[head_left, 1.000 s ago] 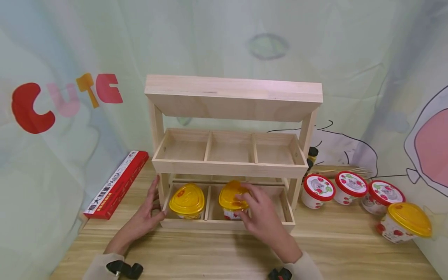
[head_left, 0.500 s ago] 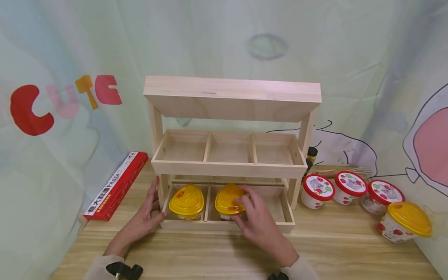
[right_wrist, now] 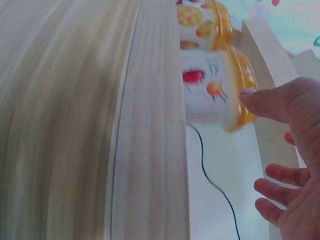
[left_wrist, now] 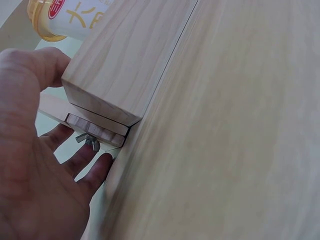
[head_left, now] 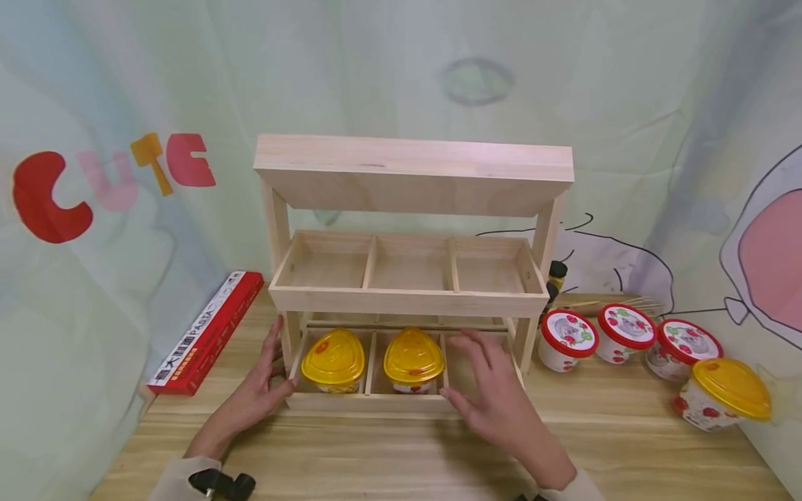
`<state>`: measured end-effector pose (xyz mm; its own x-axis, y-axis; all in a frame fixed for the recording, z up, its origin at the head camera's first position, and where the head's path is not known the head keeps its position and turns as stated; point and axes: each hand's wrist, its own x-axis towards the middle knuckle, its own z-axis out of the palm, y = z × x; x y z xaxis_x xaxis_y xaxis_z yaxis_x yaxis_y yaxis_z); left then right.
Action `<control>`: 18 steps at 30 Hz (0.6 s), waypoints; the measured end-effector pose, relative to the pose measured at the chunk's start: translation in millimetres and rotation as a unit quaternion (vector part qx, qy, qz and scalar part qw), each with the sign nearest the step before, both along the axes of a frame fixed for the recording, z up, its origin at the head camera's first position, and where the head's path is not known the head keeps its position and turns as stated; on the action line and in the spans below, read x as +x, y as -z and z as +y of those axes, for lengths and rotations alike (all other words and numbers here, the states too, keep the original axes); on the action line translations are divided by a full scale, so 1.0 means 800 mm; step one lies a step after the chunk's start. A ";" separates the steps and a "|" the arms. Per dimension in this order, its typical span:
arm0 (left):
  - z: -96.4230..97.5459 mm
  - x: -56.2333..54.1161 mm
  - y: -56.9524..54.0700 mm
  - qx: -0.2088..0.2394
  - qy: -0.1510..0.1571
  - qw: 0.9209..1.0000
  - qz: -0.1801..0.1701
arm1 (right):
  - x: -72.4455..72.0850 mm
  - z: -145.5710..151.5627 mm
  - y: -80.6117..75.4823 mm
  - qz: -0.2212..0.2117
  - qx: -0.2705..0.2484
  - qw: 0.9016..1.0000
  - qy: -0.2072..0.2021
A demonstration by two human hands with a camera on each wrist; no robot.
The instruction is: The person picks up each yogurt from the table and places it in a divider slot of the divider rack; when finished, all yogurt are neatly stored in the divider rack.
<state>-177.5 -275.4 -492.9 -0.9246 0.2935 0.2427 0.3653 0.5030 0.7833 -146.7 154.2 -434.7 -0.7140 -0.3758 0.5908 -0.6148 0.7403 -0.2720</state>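
Note:
A pale wooden rack (head_left: 401, 300) stands on the table with two three-compartment trays. Two tubs with yellow lids sit in its lower tray (head_left: 351, 401): one tub (head_left: 334, 358) in the left compartment, the other tub (head_left: 413, 358) in the middle one. My right hand (head_left: 498, 400) hovers over the lower right compartment, fingers spread and holding nothing. In the right wrist view its thumb overlaps the middle tub's lid (right_wrist: 245, 87); whether they touch, I cannot tell. My left hand (head_left: 253, 393) rests against the lower tray's left end, its fingers beside a wing nut (left_wrist: 89, 140).
Right of the rack stand three red-lidded tubs (head_left: 570, 337) and a tilted yellow-lidded tub (head_left: 723, 395). Thin sticks (head_left: 633, 304) and a dark-capped bottle (head_left: 556, 275) lie behind. A red pasta box (head_left: 207, 334) is at the left. Printed cloth (head_left: 401, 69) hangs around the table.
The right hand set the second yellow-lidded tub down in the lower middle compartment, let go of it and moved right. The left hand has stayed in place.

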 end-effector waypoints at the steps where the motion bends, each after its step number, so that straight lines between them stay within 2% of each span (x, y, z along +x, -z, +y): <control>1: 0.000 0.000 0.000 0.002 0.001 1.000 0.001 | 0.001 0.007 -0.001 -0.002 -0.004 1.000 0.005; 7: 0.001 0.001 0.000 0.003 0.000 1.000 0.000 | 0.006 0.047 0.000 -0.012 -0.031 0.999 0.043; 18: -0.002 -0.001 0.001 -0.004 -0.003 1.000 -0.004 | 0.016 0.123 0.001 0.009 -0.076 0.990 0.118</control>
<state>-178.2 -276.8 -493.9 -0.9286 0.2892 0.2326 0.3553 0.5118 0.7821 -133.7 252.4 -435.7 -0.7597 -0.1054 0.6417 -0.4357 0.8150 -0.3820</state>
